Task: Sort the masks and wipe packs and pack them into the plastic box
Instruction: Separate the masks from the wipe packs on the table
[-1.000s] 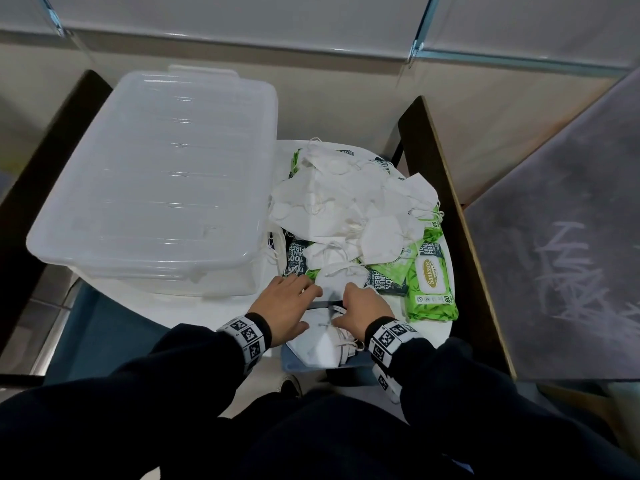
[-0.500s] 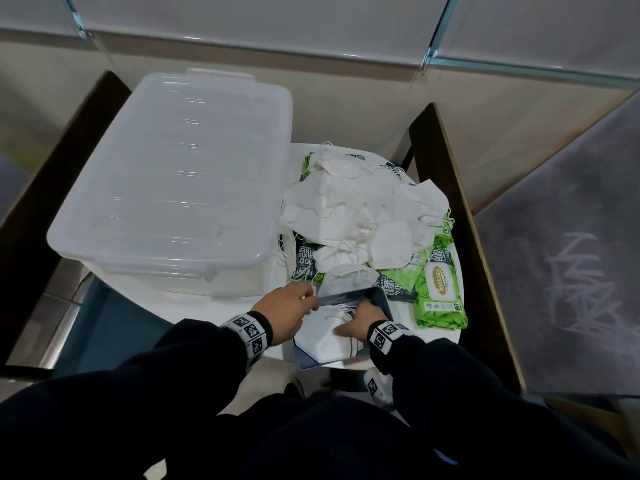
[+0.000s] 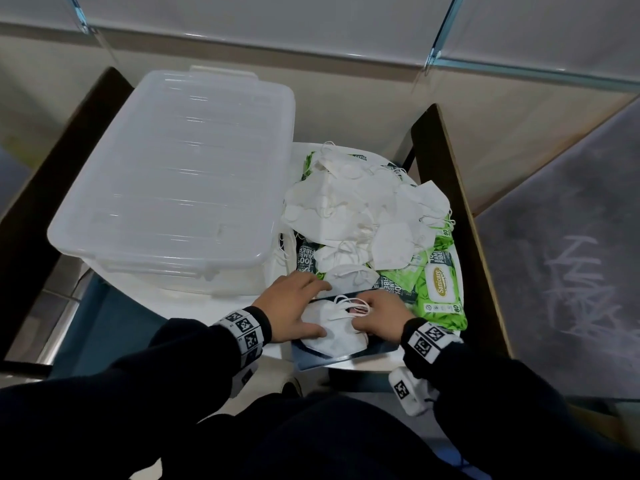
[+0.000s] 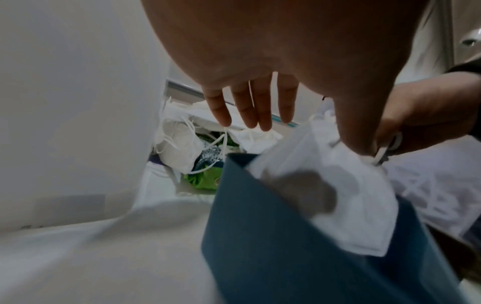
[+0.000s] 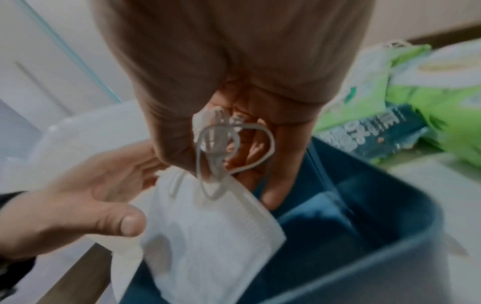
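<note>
A white folded mask [image 3: 332, 332] is seen in a small blue tray [image 3: 346, 358] at the near edge of a white surface [image 3: 194, 303], just in front of a heap of masks [image 3: 360, 209]. The mask is held between both hands. The left hand [image 3: 294, 306] is laid against its left side with fingers nearly straight and spread, the thumb [image 5: 124, 222] pressed on the mask's near face. The right hand [image 3: 381, 315] is curled around the mask's ear loops [image 5: 229, 148], which are pinched in a bunch between thumb and fingers. In the right wrist view the mask is shown standing partly inside the tray, tilted against its wall. The heap is spread over green wipe packs [image 3: 440, 292], some of which show at its right and near sides. Left of the heap, touching it or nearly so, a clear plastic box [image 3: 180, 174] is set with its lid closed. Dark sleeves [image 3: 194, 372] and patterned wristbands [image 3: 246, 330] are worn on both arms.
</note>
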A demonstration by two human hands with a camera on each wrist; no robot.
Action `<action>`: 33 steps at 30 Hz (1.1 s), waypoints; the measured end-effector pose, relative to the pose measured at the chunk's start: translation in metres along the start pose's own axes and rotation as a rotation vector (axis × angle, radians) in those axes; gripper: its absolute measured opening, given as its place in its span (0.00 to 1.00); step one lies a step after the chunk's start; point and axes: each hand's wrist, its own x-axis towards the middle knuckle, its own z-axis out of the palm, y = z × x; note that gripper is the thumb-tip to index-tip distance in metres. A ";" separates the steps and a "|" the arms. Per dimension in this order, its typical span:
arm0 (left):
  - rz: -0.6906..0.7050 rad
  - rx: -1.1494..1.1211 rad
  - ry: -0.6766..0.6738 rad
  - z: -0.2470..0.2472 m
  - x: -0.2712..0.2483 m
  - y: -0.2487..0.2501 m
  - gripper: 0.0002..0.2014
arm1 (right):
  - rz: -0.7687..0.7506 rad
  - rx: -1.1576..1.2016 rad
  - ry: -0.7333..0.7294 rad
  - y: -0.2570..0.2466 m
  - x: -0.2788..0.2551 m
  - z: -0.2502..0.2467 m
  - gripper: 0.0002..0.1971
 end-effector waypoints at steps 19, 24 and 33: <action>-0.029 0.386 -0.194 -0.012 0.012 0.027 0.17 | 0.064 0.271 -0.105 0.017 0.020 -0.032 0.16; 0.009 0.452 -0.169 0.007 0.011 0.025 0.16 | 0.114 0.127 0.082 0.015 0.032 0.001 0.11; -0.032 0.245 -0.134 0.013 0.011 0.007 0.17 | 0.378 0.277 0.082 0.026 0.018 0.038 0.12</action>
